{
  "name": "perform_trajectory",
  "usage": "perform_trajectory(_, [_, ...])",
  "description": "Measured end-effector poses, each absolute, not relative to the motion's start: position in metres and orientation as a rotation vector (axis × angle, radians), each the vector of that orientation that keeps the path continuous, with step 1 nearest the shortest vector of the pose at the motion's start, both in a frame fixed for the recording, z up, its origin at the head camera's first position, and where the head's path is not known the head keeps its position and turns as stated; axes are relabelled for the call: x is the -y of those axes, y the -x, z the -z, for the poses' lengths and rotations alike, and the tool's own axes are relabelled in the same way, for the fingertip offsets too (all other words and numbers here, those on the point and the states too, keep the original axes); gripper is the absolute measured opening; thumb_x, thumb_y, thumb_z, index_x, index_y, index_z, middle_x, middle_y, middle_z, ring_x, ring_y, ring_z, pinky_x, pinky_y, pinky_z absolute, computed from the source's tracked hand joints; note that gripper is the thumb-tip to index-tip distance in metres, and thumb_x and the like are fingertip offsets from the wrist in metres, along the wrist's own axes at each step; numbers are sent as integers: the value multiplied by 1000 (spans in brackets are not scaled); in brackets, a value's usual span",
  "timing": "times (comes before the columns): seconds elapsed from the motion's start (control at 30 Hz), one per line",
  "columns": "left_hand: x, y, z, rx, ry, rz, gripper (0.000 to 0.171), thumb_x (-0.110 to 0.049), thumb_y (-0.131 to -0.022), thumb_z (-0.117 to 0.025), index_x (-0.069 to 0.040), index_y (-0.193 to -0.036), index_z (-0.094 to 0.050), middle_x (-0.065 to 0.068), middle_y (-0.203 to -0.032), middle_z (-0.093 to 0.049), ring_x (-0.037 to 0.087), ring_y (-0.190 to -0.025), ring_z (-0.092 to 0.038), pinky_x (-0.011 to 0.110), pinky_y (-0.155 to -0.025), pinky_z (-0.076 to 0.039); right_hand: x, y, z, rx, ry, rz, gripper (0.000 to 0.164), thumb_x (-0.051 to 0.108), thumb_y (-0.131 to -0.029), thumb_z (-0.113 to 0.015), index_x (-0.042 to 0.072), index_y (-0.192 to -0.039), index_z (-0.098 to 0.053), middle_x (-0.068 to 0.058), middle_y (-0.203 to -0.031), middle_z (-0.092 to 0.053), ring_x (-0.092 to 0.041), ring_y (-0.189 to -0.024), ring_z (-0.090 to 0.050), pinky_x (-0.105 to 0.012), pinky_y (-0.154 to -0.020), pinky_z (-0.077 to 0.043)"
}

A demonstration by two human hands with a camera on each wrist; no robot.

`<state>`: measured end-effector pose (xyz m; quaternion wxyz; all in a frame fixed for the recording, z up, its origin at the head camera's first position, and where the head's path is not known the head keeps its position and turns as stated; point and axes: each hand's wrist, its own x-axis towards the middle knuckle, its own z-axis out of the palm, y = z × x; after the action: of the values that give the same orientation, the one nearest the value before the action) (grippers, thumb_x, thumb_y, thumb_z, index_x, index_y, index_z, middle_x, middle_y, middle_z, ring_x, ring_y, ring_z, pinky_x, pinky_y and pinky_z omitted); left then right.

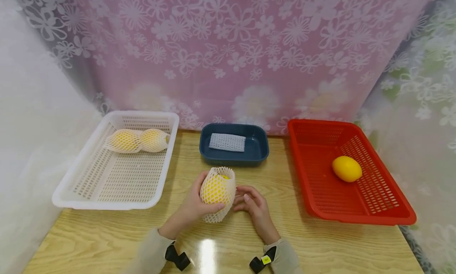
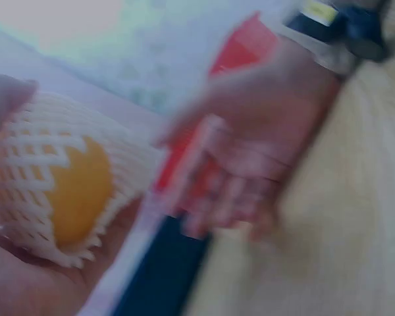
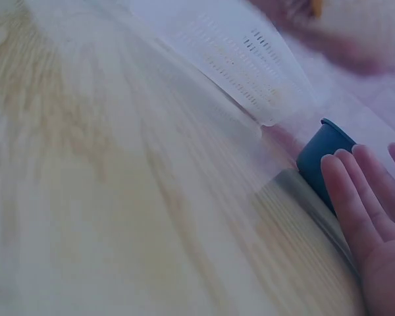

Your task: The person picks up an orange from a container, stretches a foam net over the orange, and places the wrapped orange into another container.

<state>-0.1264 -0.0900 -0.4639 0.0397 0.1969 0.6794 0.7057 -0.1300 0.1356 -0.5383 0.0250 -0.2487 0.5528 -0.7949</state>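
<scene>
My left hand [image 1: 194, 204] grips a yellow lemon-like fruit [image 2: 85, 191] wrapped in a white foam net sleeve [image 1: 218, 195], held over the front middle of the table. The net's top end is open, and yellow skin shows through the mesh. Just right of it is my right hand [image 1: 254, 208], fingers loosely bent with nothing in them, fingertips close to the net. In the right wrist view the fingers [image 3: 355, 204] of that hand look extended. A blue tray [image 1: 256, 149] behind the hands holds one flattened white foam net [image 1: 227, 142].
On the left, a white basket [image 1: 164, 175] contains two netted yellow fruits [image 1: 139, 140]. At the right stands a red basket [image 1: 306, 179] with one bare yellow fruit [image 1: 347, 169] inside. A pink flowered curtain [image 1: 228, 60] hangs behind the wooden table [image 1: 107, 238].
</scene>
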Motion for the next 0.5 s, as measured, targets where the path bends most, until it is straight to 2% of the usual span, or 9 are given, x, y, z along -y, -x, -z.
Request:
perform_trajectory(0.23, [114, 115, 413, -2326, -760, -1973, 86, -9, -67, -91, -12, -138, -43, 7, -125, -54, 26, -105, -54, 36, -86, -50, -136, 130, 538, -1725, 766, 2431, 37, 6, -106, -41, -25, -126, -41, -44, -110, -53, -32, -89, -67, -50, -73, -57])
perform_trajectory(0.4, [136, 114, 387, -2492, -857, -1794, 94, -11, -64, -93, -22, -143, -43, 0, -132, -53, 21, -109, -55, 35, -88, -51, -137, 129, 540, -1778, 642, 2392, 34, 9, -104, -47, -21, -122, -49, -39, -107, -58, -30, -87, -67, -44, -75, -58])
perform_trajectory(0.5, [152, 119, 369, -2640, -987, -1645, 98, -9, -61, -93, -21, -145, -44, -2, -134, -53, 18, -111, -54, 34, -91, -49, -138, 130, 539, -1815, 576, 2359, 35, 11, -103, -51, -20, -119, -52, -34, -106, -62, -28, -86, -67, -40, -76, -58])
